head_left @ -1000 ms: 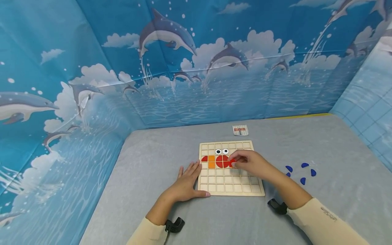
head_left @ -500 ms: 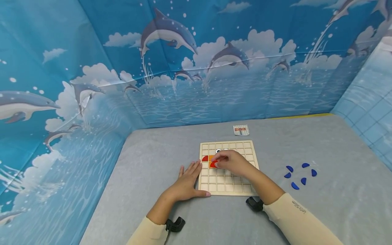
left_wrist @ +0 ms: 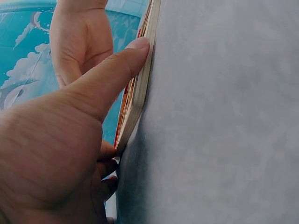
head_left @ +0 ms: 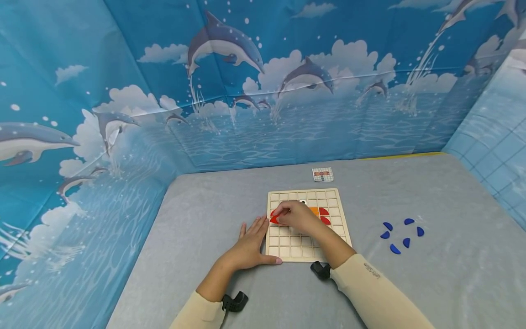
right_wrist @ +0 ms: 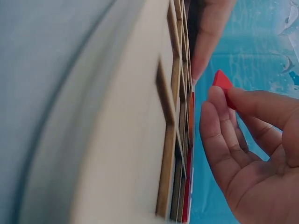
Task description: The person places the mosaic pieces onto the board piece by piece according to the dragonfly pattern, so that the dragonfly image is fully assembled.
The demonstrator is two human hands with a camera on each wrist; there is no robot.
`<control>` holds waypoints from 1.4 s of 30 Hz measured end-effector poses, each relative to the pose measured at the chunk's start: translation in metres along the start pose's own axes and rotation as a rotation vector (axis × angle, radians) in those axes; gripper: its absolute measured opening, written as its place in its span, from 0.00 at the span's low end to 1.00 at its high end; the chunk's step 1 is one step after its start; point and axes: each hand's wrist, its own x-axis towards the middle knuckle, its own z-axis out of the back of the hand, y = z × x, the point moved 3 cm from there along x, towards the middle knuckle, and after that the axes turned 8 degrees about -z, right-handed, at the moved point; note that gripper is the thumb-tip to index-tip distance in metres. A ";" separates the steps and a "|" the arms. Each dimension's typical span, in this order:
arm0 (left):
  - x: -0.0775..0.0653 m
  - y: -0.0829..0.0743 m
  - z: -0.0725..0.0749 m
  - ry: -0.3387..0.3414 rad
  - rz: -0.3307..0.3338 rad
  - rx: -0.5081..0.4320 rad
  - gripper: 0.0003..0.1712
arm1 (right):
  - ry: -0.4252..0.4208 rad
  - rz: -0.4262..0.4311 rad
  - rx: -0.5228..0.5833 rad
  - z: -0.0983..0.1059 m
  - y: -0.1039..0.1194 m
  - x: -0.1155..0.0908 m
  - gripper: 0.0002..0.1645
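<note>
My left hand (head_left: 246, 249) lies along the left edge of a wooden grid board (head_left: 328, 194), fingers extended and the thumb on its front corner. Over the board's left column, my right hand (head_left: 299, 217) pinches a small red piece (right_wrist: 222, 81) between thumb and fingers, and the right wrist view shows it held above the grid. Right of that hand, an orange piece (head_left: 314, 210) and two red quarter-round pieces (head_left: 324, 212) sit in cells. One white eye piece (head_left: 302, 201) peeks out behind the hand, which covers the middle pieces.
Several blue half-round pieces (head_left: 395, 249) lie loose on the grey table (head_left: 452, 274) at the right. A small card with a printed grid picture (head_left: 322, 174) lies behind the board. A dolphin-print curtain (head_left: 246, 137) hangs behind the table.
My right hand has moved left across the board with the red piece, from right of the red circle to the left column. The left hand has stayed in place.
</note>
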 end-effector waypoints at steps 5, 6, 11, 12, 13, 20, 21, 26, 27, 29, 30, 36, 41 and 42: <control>0.001 0.000 -0.001 -0.005 -0.002 -0.001 0.70 | -0.003 -0.015 -0.053 -0.004 0.001 0.006 0.10; 0.001 0.000 -0.001 -0.004 -0.001 0.000 0.70 | -0.007 -0.015 -0.069 -0.004 0.001 0.006 0.10; 0.002 -0.001 0.000 -0.002 0.007 0.000 0.70 | -0.013 0.009 -0.126 -0.004 0.002 0.010 0.09; 0.002 -0.001 0.000 -0.002 0.007 0.000 0.70 | -0.010 0.010 -0.129 -0.005 0.002 0.011 0.09; 0.002 -0.001 0.000 -0.002 0.008 0.000 0.70 | -0.009 0.008 -0.132 -0.005 0.001 0.011 0.08; 0.001 -0.001 0.000 0.001 0.012 0.003 0.70 | -0.025 0.007 -0.150 -0.007 -0.001 0.013 0.07; 0.001 -0.001 0.000 0.001 0.010 0.003 0.70 | -0.031 0.011 -0.155 -0.006 -0.001 0.013 0.07; 0.001 -0.001 0.000 -0.002 0.006 0.007 0.70 | -0.044 0.031 -0.190 -0.006 -0.001 0.012 0.07; 0.001 0.000 0.000 -0.001 0.005 0.009 0.70 | -0.047 0.038 -0.200 -0.007 -0.001 0.012 0.07; 0.001 0.000 -0.001 -0.003 0.005 0.010 0.70 | -0.054 0.057 -0.227 -0.008 -0.001 0.012 0.08; 0.001 0.000 -0.001 -0.003 0.004 0.009 0.70 | -0.058 0.064 -0.240 -0.008 -0.001 0.012 0.08; 0.001 0.000 -0.001 0.003 0.000 0.017 0.70 | -0.088 0.096 -0.311 -0.010 -0.002 0.011 0.11; 0.001 -0.001 0.000 0.005 -0.002 0.028 0.70 | -0.100 0.098 -0.314 -0.010 -0.004 0.009 0.12; 0.001 -0.001 0.000 0.005 -0.001 0.029 0.70 | -0.100 0.095 -0.314 -0.010 -0.004 0.009 0.12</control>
